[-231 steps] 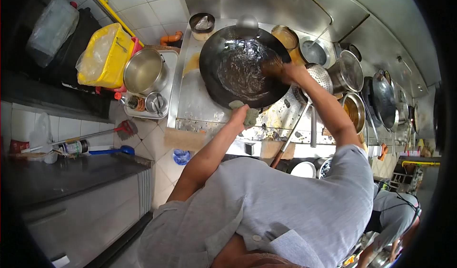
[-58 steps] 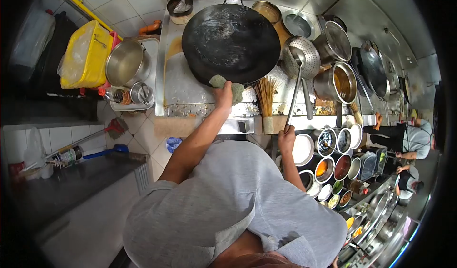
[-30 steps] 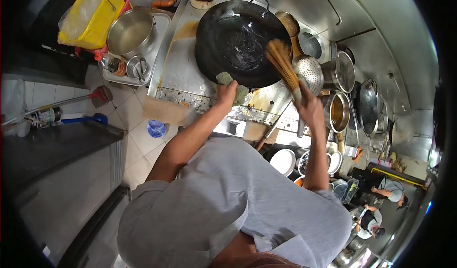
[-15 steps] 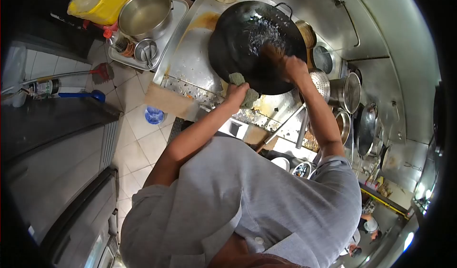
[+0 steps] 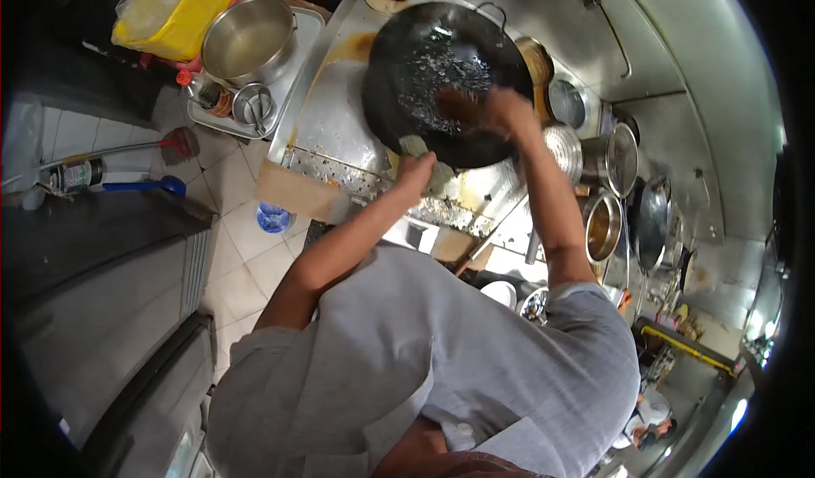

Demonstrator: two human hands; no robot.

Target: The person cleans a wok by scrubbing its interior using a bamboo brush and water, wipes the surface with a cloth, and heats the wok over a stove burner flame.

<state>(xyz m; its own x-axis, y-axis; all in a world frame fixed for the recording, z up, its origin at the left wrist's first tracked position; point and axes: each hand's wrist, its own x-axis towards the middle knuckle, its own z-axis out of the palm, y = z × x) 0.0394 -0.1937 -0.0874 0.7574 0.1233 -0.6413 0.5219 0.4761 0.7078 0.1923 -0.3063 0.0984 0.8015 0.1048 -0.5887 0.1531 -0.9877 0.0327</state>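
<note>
A large black wok sits on the metal stove, with bubbly, glistening liquid in its bowl. At its near rim my left hand is closed around a grey-green cloth, gripping the wok's edge through it. My right hand, smeared by motion, reaches over the right side of the wok. It is closed on a brown wok brush, whose far end is down in the wet bowl. Blur hides the brush's exact shape.
A steel pot stands on a tray at the left. Right of the wok are a perforated strainer and several pots along the wall. A blue container is on the tiled floor. Other people appear at lower right.
My right hand and the brush have shifted left and slightly down inside the wok. The left hand keeps its grip on the cloth at the rim. The whole view has moved a little.
</note>
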